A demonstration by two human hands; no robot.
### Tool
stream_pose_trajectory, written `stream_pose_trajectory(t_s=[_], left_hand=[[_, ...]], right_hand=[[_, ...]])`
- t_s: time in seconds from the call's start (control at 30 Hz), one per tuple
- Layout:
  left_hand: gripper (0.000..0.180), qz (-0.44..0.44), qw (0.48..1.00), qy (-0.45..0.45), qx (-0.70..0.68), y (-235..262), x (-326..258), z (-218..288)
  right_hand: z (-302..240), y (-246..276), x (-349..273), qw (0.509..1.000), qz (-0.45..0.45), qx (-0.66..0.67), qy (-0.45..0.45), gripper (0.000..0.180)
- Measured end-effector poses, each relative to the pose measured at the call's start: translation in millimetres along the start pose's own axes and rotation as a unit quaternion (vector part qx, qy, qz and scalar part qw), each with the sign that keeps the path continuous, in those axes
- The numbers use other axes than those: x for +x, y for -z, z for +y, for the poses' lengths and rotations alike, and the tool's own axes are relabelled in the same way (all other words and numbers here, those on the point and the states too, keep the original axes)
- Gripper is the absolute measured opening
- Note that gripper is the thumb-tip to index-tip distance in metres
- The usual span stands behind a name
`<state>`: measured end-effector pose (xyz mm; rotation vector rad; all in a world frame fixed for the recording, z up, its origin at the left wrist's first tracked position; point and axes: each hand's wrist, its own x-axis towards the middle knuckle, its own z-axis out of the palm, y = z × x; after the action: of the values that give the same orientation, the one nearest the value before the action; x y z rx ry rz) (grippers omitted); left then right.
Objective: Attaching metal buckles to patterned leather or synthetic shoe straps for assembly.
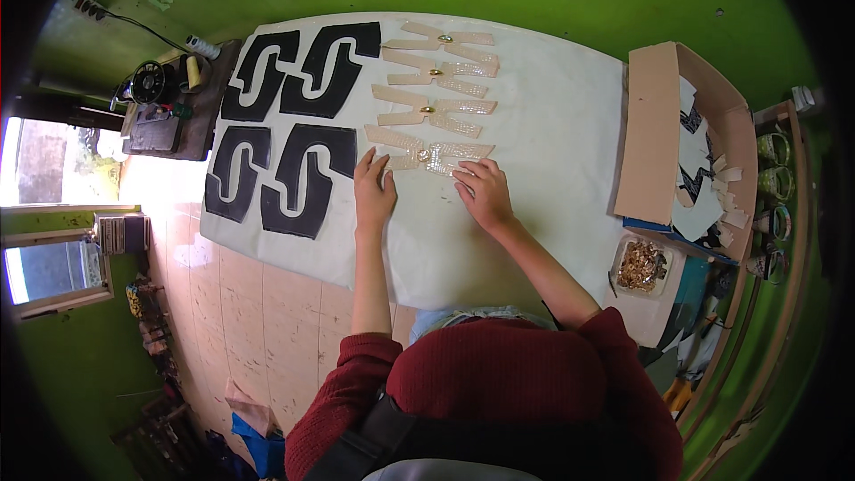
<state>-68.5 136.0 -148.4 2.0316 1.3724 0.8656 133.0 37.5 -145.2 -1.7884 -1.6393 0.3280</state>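
Observation:
Several beige X-shaped strap pieces, textured like reptile skin, lie in a column on the white-covered table. Each has a small metallic ornament at its crossing. The nearest strap piece lies between my hands, flat on the cover. My left hand rests by its left end, thumb and fingers apart, fingertips at the strap's edge. At its lower right end is my right hand, fingers bent and spread, the tips touching or very near the strap. Farther up lie another strap piece and more like it.
Black curved cut pieces lie in rows on the left. A cardboard box with white and patterned scraps stands at the right, near a clear tub of gold-coloured bits. A dark sewing machine table adjoins the far left.

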Motion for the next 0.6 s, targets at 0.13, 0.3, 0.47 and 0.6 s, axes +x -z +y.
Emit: stream_pose_trajectory(t_s=[0.13, 0.3, 0.47, 0.6], left_hand=[[0.033, 0.053, 0.998, -0.001, 0.043, -4.9, -3.8, 6.3], [0.04, 0.059, 0.996, -0.045, 0.055, -25.6, 8.0, 31.7], [0.064, -0.034, 0.979, 0.015, 0.202, -46.5, 11.5, 24.0], [0.07, -0.05, 0.971, 0.023, 0.232, -58.9, 9.7, 28.8]], right_hand=[[-4.8, 4.7, -1.1, 1.0, -0.002, 0.024, -0.015, 0.022], [3.2, 2.8, 7.0, 0.995, 0.008, -0.09, 0.038, 0.043], [-2.6, -12.4, 1.7, 0.985, -0.061, -0.158, 0.007, 0.058], [-5.5, -17.1, 4.9, 0.966, -0.098, -0.239, -0.017, 0.069]])
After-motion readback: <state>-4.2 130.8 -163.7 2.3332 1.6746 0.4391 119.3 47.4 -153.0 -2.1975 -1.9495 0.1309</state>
